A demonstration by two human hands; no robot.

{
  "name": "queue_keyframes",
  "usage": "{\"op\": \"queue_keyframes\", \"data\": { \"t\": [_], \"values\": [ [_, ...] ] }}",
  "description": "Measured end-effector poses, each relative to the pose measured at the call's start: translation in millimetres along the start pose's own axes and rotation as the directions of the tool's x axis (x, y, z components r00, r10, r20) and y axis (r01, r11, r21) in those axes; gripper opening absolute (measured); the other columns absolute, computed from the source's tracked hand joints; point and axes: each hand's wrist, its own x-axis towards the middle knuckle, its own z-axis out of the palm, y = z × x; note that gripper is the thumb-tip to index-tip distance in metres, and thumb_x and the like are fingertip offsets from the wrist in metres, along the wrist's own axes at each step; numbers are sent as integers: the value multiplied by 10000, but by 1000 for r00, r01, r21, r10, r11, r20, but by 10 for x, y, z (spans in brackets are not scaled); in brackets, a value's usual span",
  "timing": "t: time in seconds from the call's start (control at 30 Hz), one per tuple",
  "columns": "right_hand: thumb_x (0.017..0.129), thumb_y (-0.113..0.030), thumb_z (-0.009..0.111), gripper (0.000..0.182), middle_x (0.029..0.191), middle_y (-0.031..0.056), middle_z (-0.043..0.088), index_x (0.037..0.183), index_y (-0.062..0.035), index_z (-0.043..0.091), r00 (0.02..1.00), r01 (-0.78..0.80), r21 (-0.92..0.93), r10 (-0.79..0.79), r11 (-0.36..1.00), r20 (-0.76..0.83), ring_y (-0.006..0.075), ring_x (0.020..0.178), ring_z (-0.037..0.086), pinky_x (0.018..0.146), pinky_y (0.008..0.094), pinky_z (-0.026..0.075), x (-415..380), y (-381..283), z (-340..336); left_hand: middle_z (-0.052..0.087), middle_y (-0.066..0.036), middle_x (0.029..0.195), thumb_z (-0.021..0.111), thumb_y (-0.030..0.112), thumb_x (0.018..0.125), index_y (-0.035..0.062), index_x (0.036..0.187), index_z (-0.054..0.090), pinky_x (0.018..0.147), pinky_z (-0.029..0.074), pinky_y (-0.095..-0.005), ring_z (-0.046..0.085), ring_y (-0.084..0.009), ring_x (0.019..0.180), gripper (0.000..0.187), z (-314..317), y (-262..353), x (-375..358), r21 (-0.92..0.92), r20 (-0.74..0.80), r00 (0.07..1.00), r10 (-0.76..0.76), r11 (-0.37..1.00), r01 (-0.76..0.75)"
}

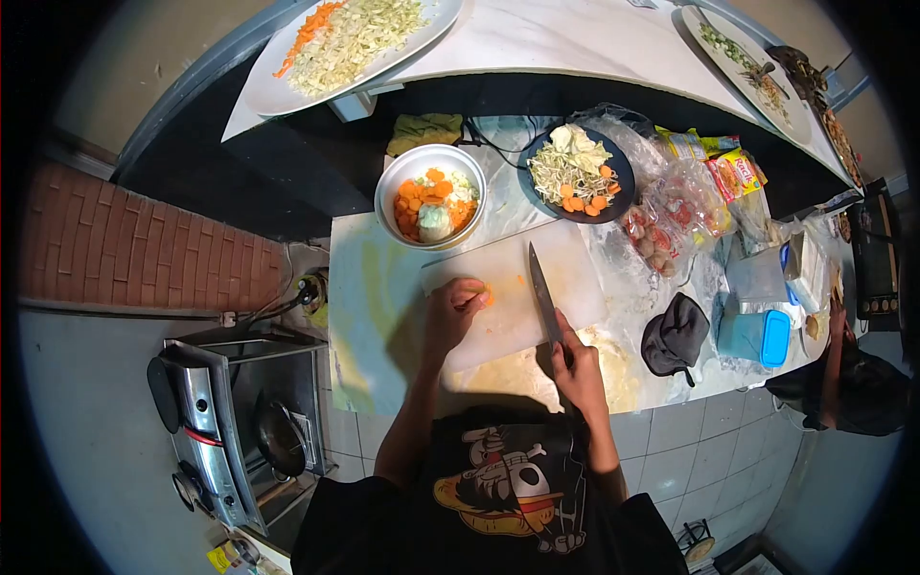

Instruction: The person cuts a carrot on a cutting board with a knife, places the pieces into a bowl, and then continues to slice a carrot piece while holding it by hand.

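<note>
On the left half of the white cutting board (pixel 565 259), my left hand (pixel 460 302) is closed around a piece of carrot (pixel 487 296), whose orange edge shows at the fingertips. My right hand (pixel 575 364) grips the handle of a large knife (pixel 542 292), its blade pointing away from me over the board. Small orange bits lie between the two hands. Beyond the board's left corner stands a white bowl (pixel 385 203) holding sliced carrots and a pale green vegetable piece. A dark plate (pixel 625 199) with sprouts, carrot slices and pale leaves sits behind the board.
Plastic bags of produce (pixel 685 206), a black cap (pixel 675 335) and a blue-lidded container (pixel 774 339) are on the right. A platter (pixel 273 94) of shredded vegetables rests on the raised counter. A stove (pixel 201 407) stands left. Another person's arm (pixel 836 359) shows far right.
</note>
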Motion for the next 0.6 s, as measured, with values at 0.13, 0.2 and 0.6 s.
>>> {"op": "queue_keyframes", "data": {
  "t": [0.13, 0.2, 0.6],
  "values": [
    [860, -1, 527, 570, 601, 226, 533, 1415, -114, 460, 997, 72, -121, -73, 990, 2, 302, 460, 494, 525, 340, 431, -14, 57, 6, 719, -137, 806, 680, 96, 881, -29, 970, 654, 688, 549, -269, 703, -155, 753, 155, 44, -34, 27, 83, -69, 994, 87, 993, -81],
    [858, -6, 531, 576, 640, 260, 568, 1417, -127, 458, 997, 76, -140, -76, 987, 3, 372, 490, 532, 550, 371, 458, -26, 69, 22, 719, -133, 796, 689, 104, 876, -28, 929, 664, 681, 548, -270, 702, -152, 744, 145, 70, -72, 42, 77, -103, 988, 112, 992, -104],
    [801, 42, 555, 671, 721, 248, 604, 1438, -129, 432, 995, 92, -237, -82, 967, 50, 379, 591, 593, 619, 406, 483, -25, 50, 86, 666, -127, 717, 707, 174, 867, 3, 833, 682, 570, 489, -320, 641, -235, 602, 176, 106, 58, 46, 419, -154, 965, 211, 899, -130]
  ]
}}
